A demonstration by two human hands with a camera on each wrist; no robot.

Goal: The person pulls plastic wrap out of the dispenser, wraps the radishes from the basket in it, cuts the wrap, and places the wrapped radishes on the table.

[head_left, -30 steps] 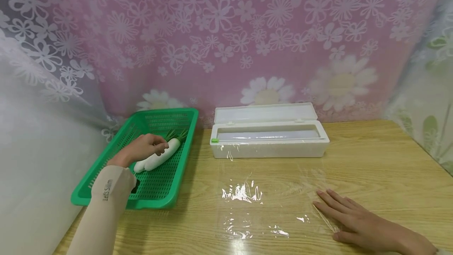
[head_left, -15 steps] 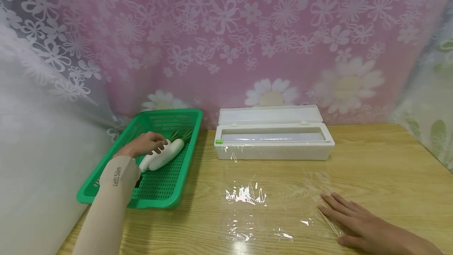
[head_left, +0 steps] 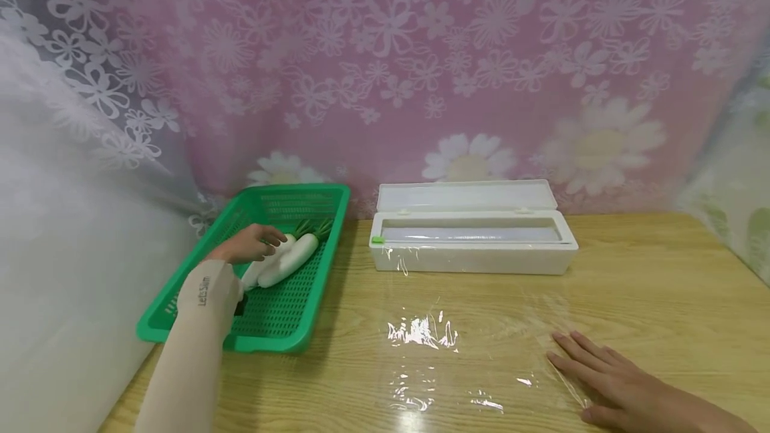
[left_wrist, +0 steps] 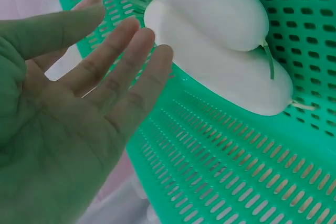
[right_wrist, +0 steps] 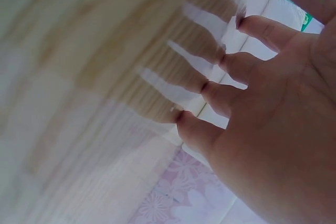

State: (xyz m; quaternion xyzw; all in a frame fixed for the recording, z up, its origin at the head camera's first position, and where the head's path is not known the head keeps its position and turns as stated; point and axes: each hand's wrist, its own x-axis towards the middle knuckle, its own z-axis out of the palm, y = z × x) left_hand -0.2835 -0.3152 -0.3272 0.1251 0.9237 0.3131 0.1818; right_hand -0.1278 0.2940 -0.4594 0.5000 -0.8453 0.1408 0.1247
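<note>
My left hand (head_left: 252, 244) hovers over the green basket (head_left: 328, 262), its fingers loosely bent and holding nothing. Two white radishes (head_left: 293, 261) with green stalks lie side by side in there. The left wrist view shows a gap between the palm (left_wrist: 63, 124) and the nearer radish (left_wrist: 220, 72). On the table's right, my right hand (head_left: 619, 383) rests with its fingers extended at the edge of a clear plastic wrap sheet (head_left: 469, 336). Seen in the right wrist view, the right hand's (right_wrist: 278, 114) fingertips press down on the glossy surface.
A white wrap dispenser box (head_left: 475, 260) stands at the back with its lid (head_left: 468, 198) raised and a roll (head_left: 469, 234) inside. A small green slider (head_left: 377, 240) sits at its left end. The floral curtain (head_left: 385, 85) hangs behind the wooden table (head_left: 650, 272).
The head view has shifted a little, so the scene sits farther right. Relative to the radishes, my left hand has drawn slightly left, its fingers looser. The right hand stays at the wrap's edge.
</note>
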